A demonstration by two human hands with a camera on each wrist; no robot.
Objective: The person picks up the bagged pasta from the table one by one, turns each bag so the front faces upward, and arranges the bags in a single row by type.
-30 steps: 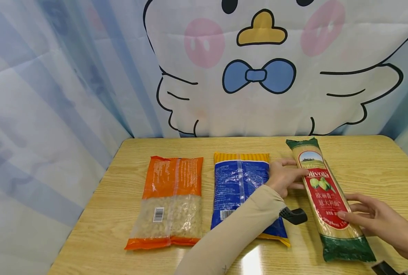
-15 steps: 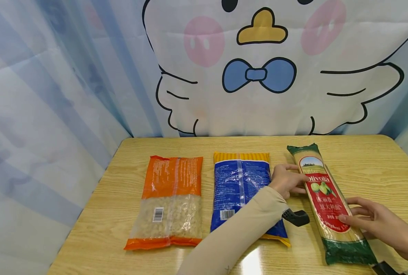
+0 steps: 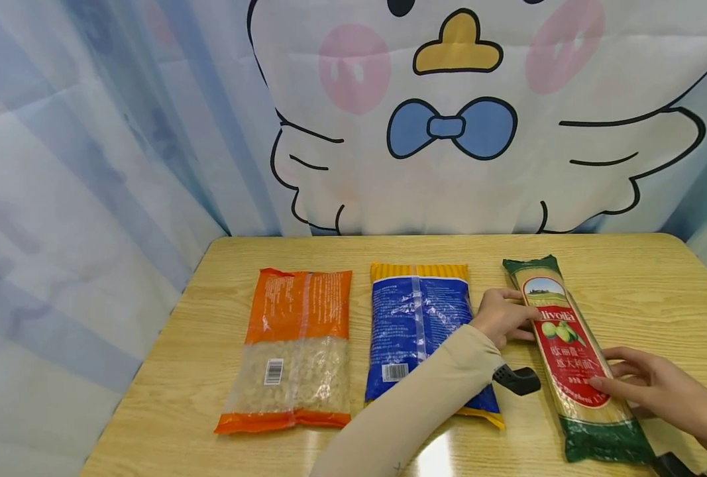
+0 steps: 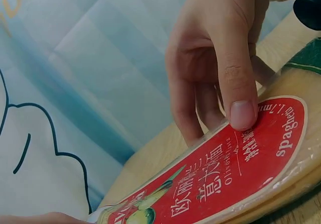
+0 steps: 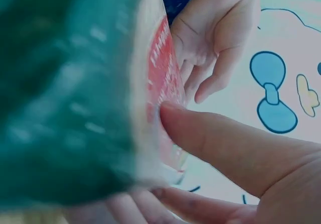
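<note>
A long spaghetti pack (image 3: 570,351) with green ends and a red label lies slanted at the right of the table, between both hands. My left hand (image 3: 504,318) holds its upper left edge, thumb on the front and fingers at the side. Toward the lower end, my right hand (image 3: 657,387) grips the right edge, thumb over the label. The left wrist view shows the right hand's thumb (image 4: 241,103) pressing beside the printed name. In the right wrist view the green end (image 5: 65,93) is blurred and near. Whether the pack's underside fully touches the table cannot be told.
A blue and yellow bag (image 3: 421,311) lies just left of the spaghetti, partly under the left sleeve (image 3: 413,404). Farther left is an orange bag (image 3: 296,351) with a clear window. A printed curtain (image 3: 448,185) hangs behind the wooden table (image 3: 168,371).
The spaghetti pack has shifted a little toward the person and slightly right, its upper end coming down most. Both hands have moved along with it, keeping their hold. The other bags stay put.
</note>
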